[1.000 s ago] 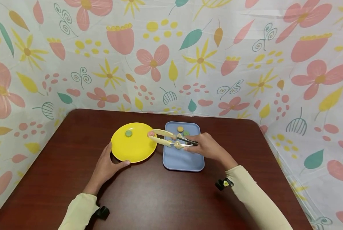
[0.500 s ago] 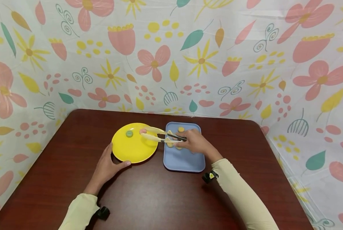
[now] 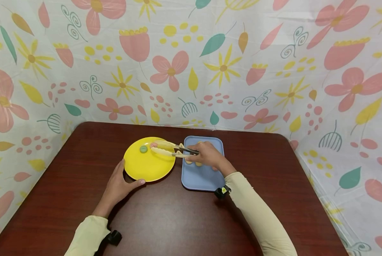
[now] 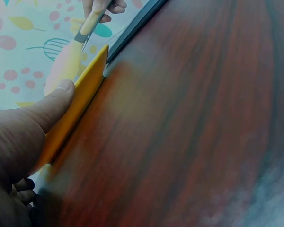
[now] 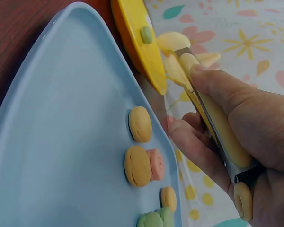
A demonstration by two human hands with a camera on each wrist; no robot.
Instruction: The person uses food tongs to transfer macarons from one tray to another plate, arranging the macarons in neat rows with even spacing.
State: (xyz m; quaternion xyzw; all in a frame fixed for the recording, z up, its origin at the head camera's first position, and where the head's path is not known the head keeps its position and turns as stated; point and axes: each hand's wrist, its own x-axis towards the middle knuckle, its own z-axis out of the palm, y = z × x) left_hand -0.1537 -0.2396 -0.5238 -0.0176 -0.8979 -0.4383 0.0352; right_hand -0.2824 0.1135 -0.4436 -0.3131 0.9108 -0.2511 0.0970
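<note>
My left hand holds the near-left rim of a yellow plate, its thumb on the edge in the left wrist view. My right hand grips a pair of tongs with cream tips and metal arms. Between the tips, over the right part of the plate, is a pink macaron; whether it touches the plate I cannot tell. A green macaron lies on the plate, just left of it.
Right of the plate, partly under my right hand, stands a blue tray. It bears tan macarons, a pink one and green ones. A flowered cloth hangs behind the brown table.
My right hand has moved left with the tongs, carrying the pink macaron from the plate's right edge inward, close to the green one. The left hand has stayed at the rim.
</note>
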